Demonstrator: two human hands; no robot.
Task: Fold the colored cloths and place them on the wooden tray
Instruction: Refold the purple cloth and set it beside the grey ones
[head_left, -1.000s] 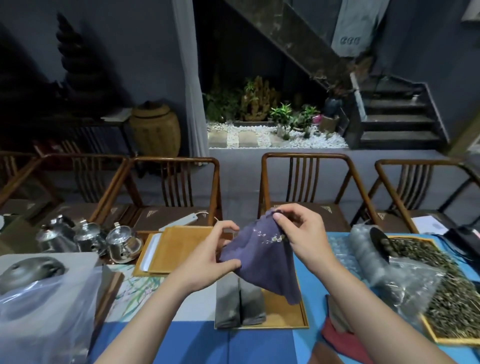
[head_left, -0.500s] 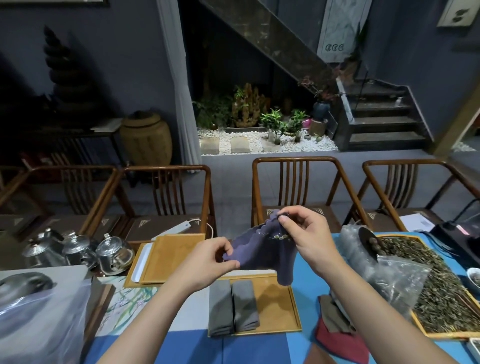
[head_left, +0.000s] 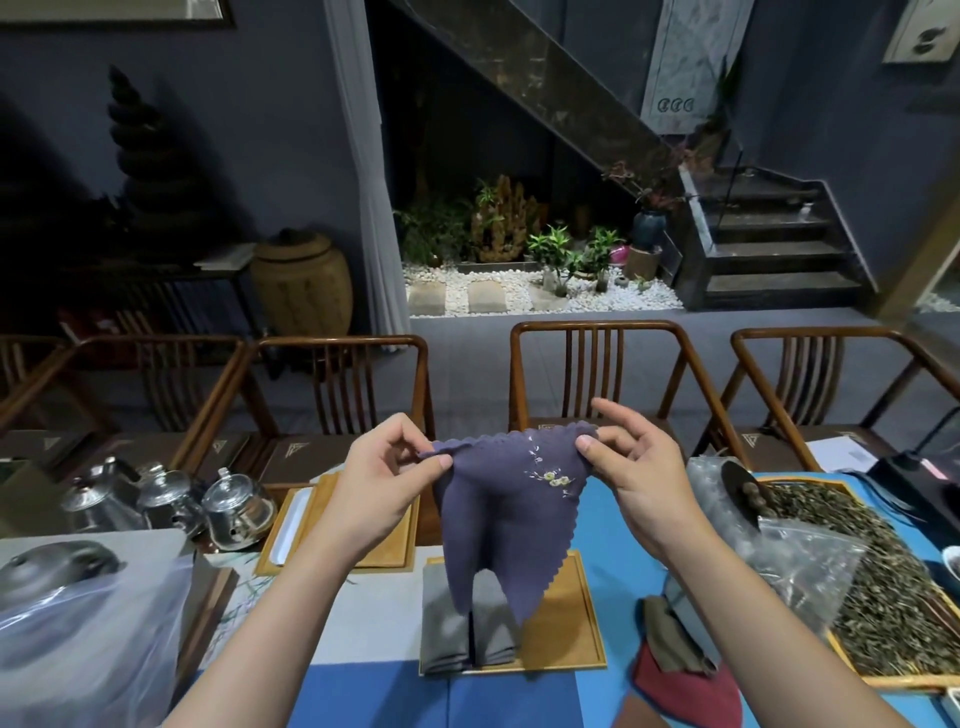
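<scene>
At a blue-topped table (head_left: 618, 561) facing wooden chairs (head_left: 613, 374), metal teapots (head_left: 236, 506) gleam at left. The left hand (head_left: 382, 486) and right hand (head_left: 631, 470) each pinch a scalloped corner of a purple embroidered cloth (head_left: 511, 519), which hangs above the wooden tray (head_left: 576, 629) and partly hides two folded grey cloths (head_left: 467, 631). What appears to be loose tea (head_left: 872, 571) lies at right.

Three metal teapots (head_left: 171, 501) cluster at the counter's (head_left: 618, 566) far left edge, a tray of dried leaves (head_left: 878, 577) fills its right edge, and wooden chairs (head_left: 613, 374) line the far side.
</scene>
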